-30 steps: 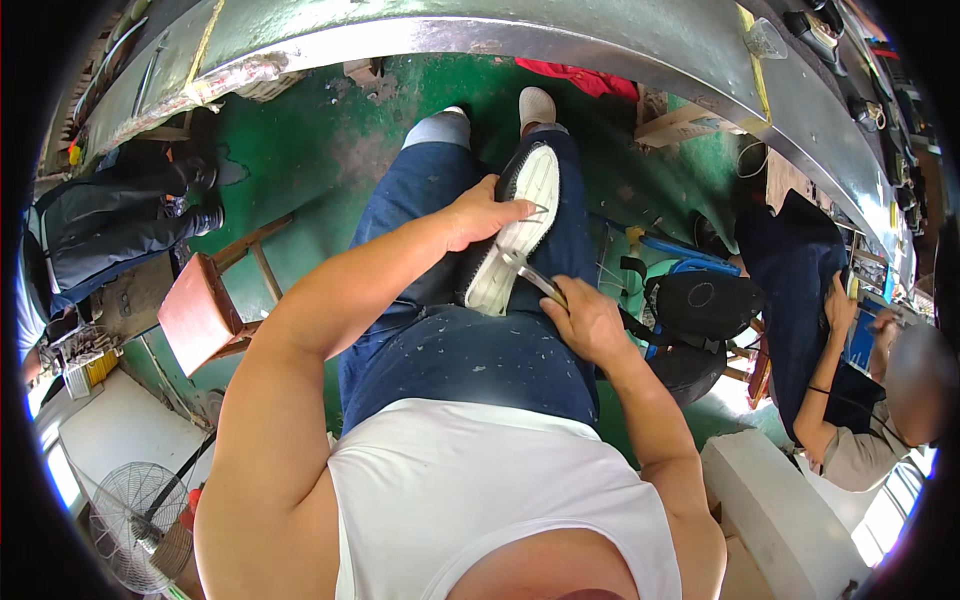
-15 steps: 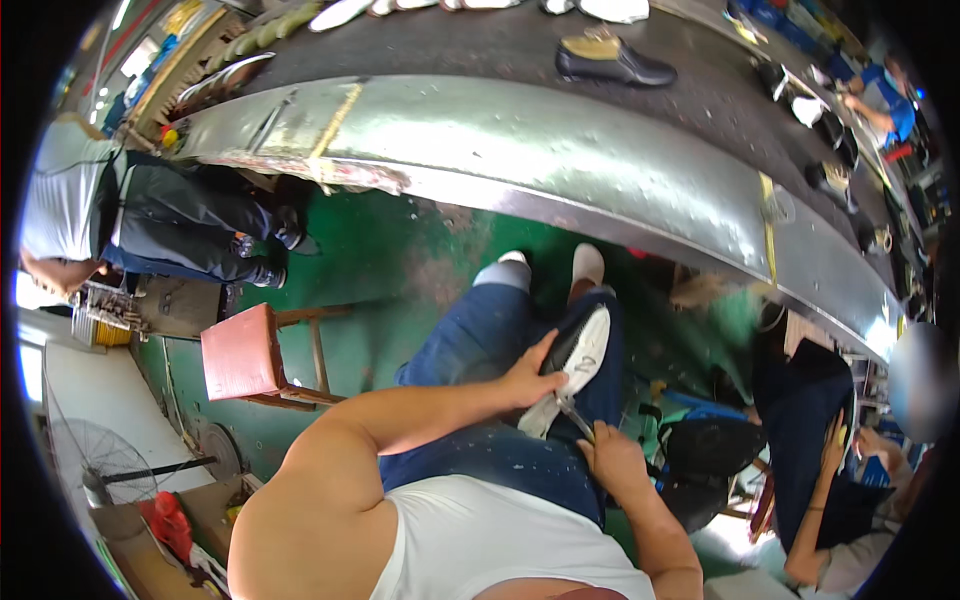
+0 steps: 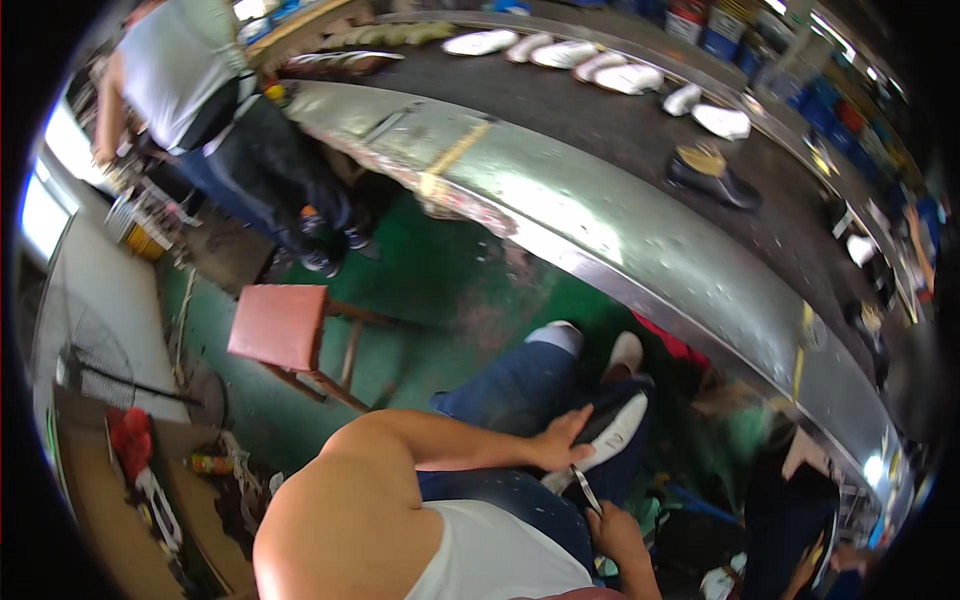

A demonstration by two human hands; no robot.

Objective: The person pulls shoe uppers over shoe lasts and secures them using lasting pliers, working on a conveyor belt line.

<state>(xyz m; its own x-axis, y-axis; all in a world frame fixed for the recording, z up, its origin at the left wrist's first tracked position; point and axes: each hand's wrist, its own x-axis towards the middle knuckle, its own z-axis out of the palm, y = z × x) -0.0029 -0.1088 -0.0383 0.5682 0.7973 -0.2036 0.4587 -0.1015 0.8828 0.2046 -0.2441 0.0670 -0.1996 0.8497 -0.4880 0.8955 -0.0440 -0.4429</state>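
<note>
A dark shoe [image 3: 575,475] with a white sole [image 3: 622,428] lies bottom up, slantwise over the seated person's legs in blue jeans [image 3: 515,385]. The left hand [image 3: 558,443] rests against the shoe's left edge, its fingers stretched out and the thumb apart from them; whether they grip it firmly, I cannot tell. The right hand [image 3: 618,535], lower down, has its fingers closed around a slim metal tool [image 3: 587,490], whose tip reaches up to the sole near the left thumb. I cannot tell whether the tip touches the sole.

Beyond the feet runs a long table [image 3: 570,215] with a metal front crossed by 2 yellow strips [image 3: 455,152]. On it stand a black shoe [image 3: 715,182] and, farther back, a row of white shoe parts [image 3: 565,54]. To the left are a red-topped stool [image 3: 278,325], a fan [image 3: 95,350] and another person [image 3: 185,85] standing by the table's end
</note>
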